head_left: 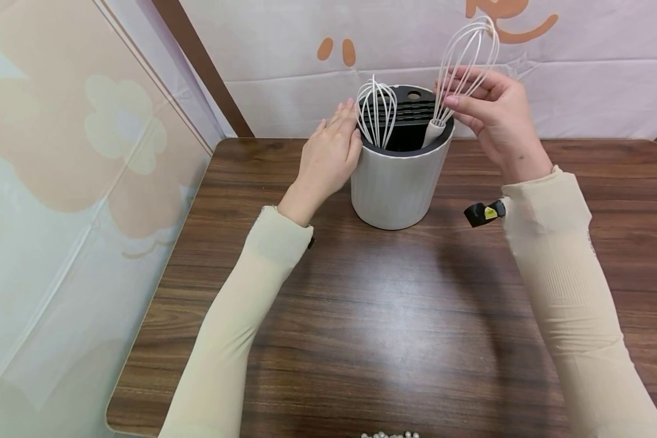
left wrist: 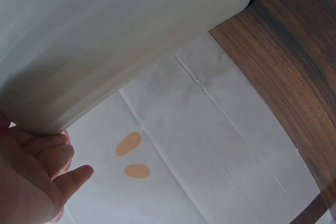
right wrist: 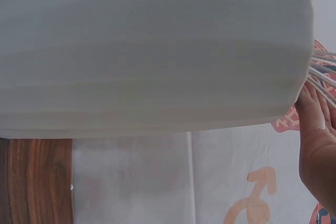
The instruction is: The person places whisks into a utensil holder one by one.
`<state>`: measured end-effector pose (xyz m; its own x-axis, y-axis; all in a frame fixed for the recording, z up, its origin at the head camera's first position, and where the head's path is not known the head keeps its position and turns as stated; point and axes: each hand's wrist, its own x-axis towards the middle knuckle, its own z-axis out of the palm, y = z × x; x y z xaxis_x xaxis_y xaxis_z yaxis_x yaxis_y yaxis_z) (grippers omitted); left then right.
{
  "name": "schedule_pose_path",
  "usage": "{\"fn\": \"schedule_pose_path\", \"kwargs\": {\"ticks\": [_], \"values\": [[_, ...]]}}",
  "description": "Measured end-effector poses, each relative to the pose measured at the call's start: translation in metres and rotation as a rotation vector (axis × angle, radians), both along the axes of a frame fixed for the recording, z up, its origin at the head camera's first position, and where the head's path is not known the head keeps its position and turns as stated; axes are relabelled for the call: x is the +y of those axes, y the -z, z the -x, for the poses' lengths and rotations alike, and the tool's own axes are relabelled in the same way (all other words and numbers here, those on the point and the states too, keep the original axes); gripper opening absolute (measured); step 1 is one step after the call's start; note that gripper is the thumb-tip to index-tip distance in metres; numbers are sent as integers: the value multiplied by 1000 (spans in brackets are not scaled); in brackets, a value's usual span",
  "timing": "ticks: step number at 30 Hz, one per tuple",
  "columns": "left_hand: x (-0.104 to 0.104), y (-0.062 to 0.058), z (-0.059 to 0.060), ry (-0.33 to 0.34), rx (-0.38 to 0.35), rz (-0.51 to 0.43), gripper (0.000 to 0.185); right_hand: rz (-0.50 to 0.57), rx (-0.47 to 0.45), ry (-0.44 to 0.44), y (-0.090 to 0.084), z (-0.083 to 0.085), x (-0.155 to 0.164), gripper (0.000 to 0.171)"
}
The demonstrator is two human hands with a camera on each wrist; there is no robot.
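A white utensil holder [head_left: 396, 191] with a black slotted insert [head_left: 416, 112] stands upright near the table's back edge. My left hand [head_left: 331, 149] rests against its left side near the rim, fingers mostly extended; the left wrist view shows those fingers [left wrist: 55, 156] at the rim. In the holder's left part a smaller white whisk [head_left: 376, 109] stands with its wires up. At the right side my right hand [head_left: 504, 115] pinches the wires of a larger whisk [head_left: 471, 48] between thumb and fingers. The larger whisk's handle points down into the holder, its lower end hidden.
The brown wood-grain table [head_left: 372, 328] extends in front of the holder. A pale cloth backdrop [head_left: 274, 55] with orange prints hangs close behind it, and another printed cloth [head_left: 60, 274] is on the left. Some white beads [head_left: 389, 435] show at the bottom edge.
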<state>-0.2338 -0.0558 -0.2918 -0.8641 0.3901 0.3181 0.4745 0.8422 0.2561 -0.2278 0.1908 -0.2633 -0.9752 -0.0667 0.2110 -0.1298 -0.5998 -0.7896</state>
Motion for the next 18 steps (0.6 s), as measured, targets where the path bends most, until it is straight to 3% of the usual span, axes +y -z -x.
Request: {"fn": "schedule_pose_path", "kwargs": {"ticks": [9, 18], "values": [[1, 1, 0, 4, 0, -3, 48, 20, -2, 11, -1, -4, 1, 42], [2, 1, 1, 8, 9, -6, 48, 72, 28, 25, -3, -6, 4, 33]]}}
